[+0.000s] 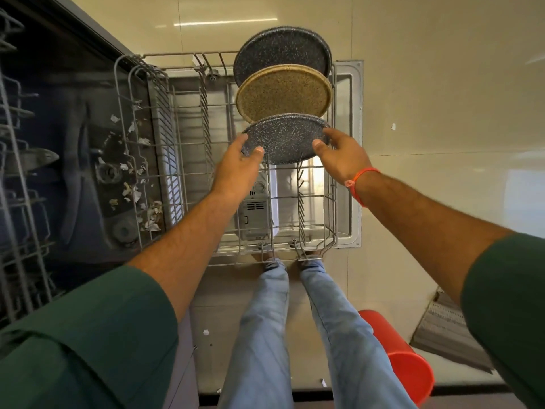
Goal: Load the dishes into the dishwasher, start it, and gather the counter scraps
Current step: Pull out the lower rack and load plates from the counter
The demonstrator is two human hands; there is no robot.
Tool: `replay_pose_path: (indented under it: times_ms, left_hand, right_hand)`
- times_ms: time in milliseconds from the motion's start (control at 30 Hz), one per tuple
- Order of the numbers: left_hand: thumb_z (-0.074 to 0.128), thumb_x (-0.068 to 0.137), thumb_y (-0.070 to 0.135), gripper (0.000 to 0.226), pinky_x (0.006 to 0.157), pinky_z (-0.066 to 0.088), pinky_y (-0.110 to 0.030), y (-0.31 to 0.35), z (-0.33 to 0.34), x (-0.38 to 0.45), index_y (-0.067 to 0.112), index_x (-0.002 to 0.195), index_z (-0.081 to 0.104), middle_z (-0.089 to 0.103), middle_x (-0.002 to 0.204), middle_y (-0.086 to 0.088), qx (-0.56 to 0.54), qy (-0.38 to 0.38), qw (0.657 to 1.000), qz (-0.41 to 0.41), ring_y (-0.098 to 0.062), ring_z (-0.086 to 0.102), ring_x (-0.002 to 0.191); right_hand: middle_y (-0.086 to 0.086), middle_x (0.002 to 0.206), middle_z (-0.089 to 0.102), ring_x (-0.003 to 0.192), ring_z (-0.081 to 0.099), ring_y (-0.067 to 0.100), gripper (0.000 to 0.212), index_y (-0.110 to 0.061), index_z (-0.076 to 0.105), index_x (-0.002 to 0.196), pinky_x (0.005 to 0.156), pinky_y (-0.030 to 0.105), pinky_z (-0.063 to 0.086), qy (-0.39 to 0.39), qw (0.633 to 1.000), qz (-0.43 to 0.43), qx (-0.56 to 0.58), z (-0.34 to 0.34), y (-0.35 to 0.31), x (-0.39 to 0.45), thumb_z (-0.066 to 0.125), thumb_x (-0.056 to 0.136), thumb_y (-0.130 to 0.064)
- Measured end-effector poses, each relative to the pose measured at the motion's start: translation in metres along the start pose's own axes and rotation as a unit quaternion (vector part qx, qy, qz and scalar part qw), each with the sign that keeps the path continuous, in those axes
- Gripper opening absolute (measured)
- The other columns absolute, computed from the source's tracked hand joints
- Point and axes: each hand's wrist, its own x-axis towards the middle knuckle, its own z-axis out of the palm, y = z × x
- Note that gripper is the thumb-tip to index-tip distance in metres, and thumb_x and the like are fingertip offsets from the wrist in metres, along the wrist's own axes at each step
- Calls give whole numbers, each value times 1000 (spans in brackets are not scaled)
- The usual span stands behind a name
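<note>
A person in green sleeves and light blue jeans stood over the pulled-out lower rack of an open dishwasher, holding a dark speckled plate by its rim with both hands. The left hand gripped the plate's left edge, thumb on top and fingers curled behind it; the right hand, an orange band at its wrist, clamped the right edge the same way. The plate hovered tilted over the rack's right-hand tines, just in front of a tan speckled plate and another dark plate, both standing upright in the rack. Pale scraps littered the dishwasher's tub floor at left. An orange bin lay on the floor beside the person's right leg.
</note>
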Motion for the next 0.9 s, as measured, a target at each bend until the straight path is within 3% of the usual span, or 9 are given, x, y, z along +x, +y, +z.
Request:
replay_pose_path:
  times_ms: [100,233,400,600,733,900]
  left_hand:
    - [55,103,35,56,98,32,-23,1,2,-29,28,155,36,41,156,-2,-46,-1,999,-8,-4,41,125]
    - [54,104,34,54,101,32,-28,9,-1,-77,27,155,36,37,159,0,-109,-4,994,-23,-17,38,143]
    - [55,103,32,51,110,35,-30,23,-17,-144,25,152,41,45,153,3,-187,-3,982,-37,-14,43,140]
    - [51,105,32,49,117,35,-39,50,-43,-225,24,152,40,46,153,0,-245,-3,969,-38,-17,47,137]
    - [47,106,36,49,113,41,-37,74,-53,-282,23,152,38,47,151,-3,-278,9,960,-16,-19,51,132]
    - [47,106,37,49,113,42,-40,94,-58,-351,24,153,38,48,151,-6,-320,35,947,24,-20,53,131]
  right_hand:
    - [7,146,52,133,50,24,54,-21,42,152,108,29,35,-3,1000,7,25,5,-4,-19,50,103,-40]
    - [5,147,52,133,51,21,53,-24,46,149,115,40,37,1,996,15,91,7,-13,-55,52,101,-45]
    - [4,144,55,124,52,12,48,-15,51,145,106,28,39,13,982,8,189,-1,-26,-112,54,102,-36]
    - [-11,122,64,115,56,6,43,-26,64,125,111,37,39,-1,964,15,264,-27,-49,-185,58,90,-50]
    - [-15,112,62,116,54,7,27,-27,65,116,112,41,39,-20,956,-24,291,-56,-66,-236,51,99,-43]
    - [-4,129,61,123,54,12,30,-28,63,123,109,42,42,-41,946,-58,316,-92,-92,-297,46,104,-42]
